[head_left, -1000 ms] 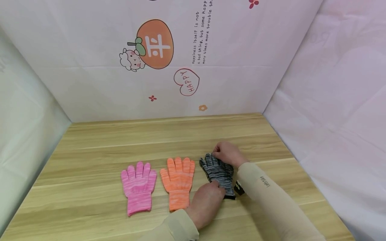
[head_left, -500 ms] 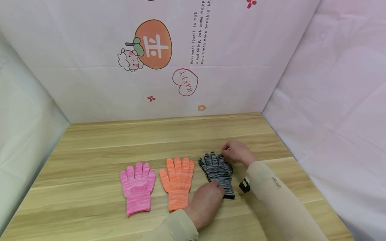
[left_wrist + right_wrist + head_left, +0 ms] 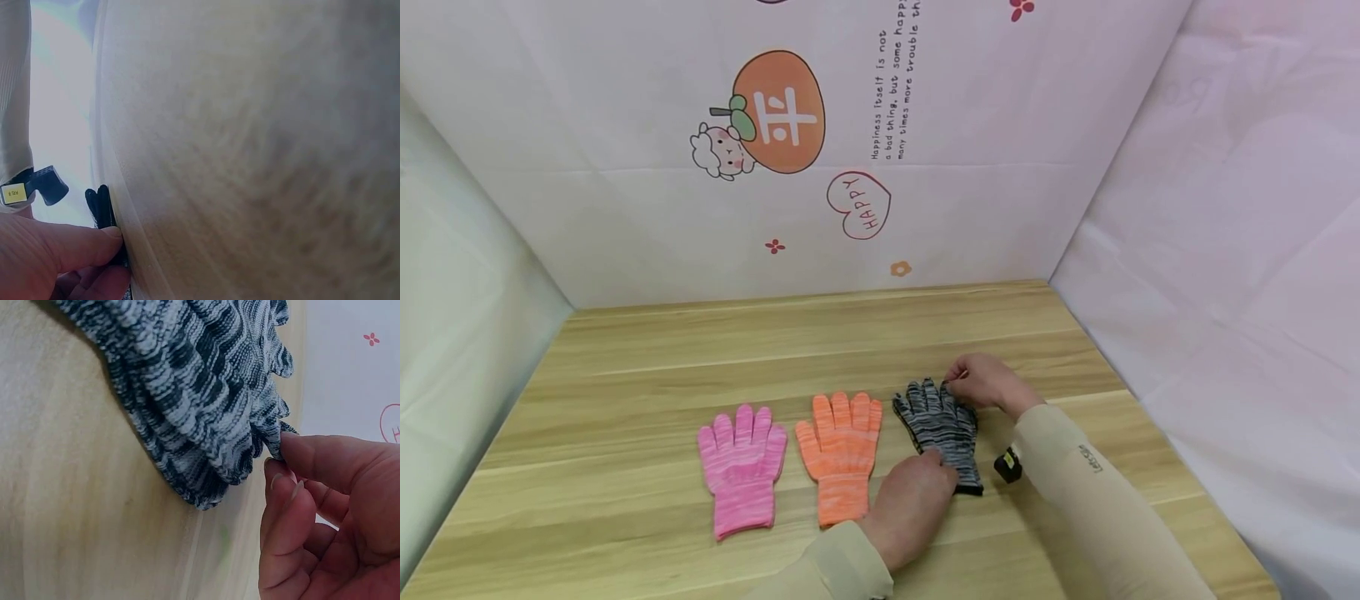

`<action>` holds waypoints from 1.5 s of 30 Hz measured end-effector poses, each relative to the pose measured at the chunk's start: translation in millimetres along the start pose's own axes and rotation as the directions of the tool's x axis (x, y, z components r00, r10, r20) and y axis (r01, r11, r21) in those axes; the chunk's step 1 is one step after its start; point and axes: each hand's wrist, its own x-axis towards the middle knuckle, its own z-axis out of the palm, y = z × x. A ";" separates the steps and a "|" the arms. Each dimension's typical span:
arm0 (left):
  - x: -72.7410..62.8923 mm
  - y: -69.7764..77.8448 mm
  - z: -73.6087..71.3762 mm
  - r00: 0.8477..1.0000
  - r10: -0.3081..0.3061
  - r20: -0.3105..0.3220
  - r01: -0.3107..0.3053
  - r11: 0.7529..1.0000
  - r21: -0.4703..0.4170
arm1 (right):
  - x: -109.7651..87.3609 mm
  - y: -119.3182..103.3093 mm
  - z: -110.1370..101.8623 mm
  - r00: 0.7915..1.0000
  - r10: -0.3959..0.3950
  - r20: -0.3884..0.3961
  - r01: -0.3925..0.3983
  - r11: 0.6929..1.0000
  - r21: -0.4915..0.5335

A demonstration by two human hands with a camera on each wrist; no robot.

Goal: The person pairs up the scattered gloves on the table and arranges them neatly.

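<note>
A grey-and-black knitted glove (image 3: pixel 942 429) lies on the wooden table, fingers pointing away and cuff towards me. My left hand (image 3: pixel 913 504) holds it at the cuff's left side; in the left wrist view the thumb and fingers pinch the dark edge (image 3: pixel 104 209). Thumb and forefinger of my right hand (image 3: pixel 988 383) pinch the tip of one glove finger, seen close up in the right wrist view, where the striped knit (image 3: pixel 187 381) shows a second layer underneath. Part of the cuff is hidden behind my left hand.
To the left lie an orange glove (image 3: pixel 841 458) and, further left, a pink glove (image 3: pixel 743 471), both flat with fingers pointing away. White printed cloth (image 3: pixel 647 225) walls in the table (image 3: pixel 700 342) at the back and sides.
My right hand lets go of one glove finger, moves right, then takes hold of another fingertip. The glove's fingers lie more spread. My left hand stays at the cuff.
</note>
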 end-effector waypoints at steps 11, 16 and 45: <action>1.0 1.0 0.7 1.000 -0.010 0.010 0.010 1.000 -0.003 | 7.4 7.9 8.3 0.999 0.028 -0.044 -0.030 0.999 -0.041; 1.6 0.5 0.7 1.000 -0.016 0.015 0.016 1.000 0.001 | 1.0 6.5 -0.2 0.996 -0.009 -0.092 0.001 0.996 -0.094; -0.1 1.3 0.9 1.000 -0.017 0.003 0.017 1.000 0.002 | -30.2 21.5 -9.9 0.999 -0.016 0.041 0.019 0.998 -0.058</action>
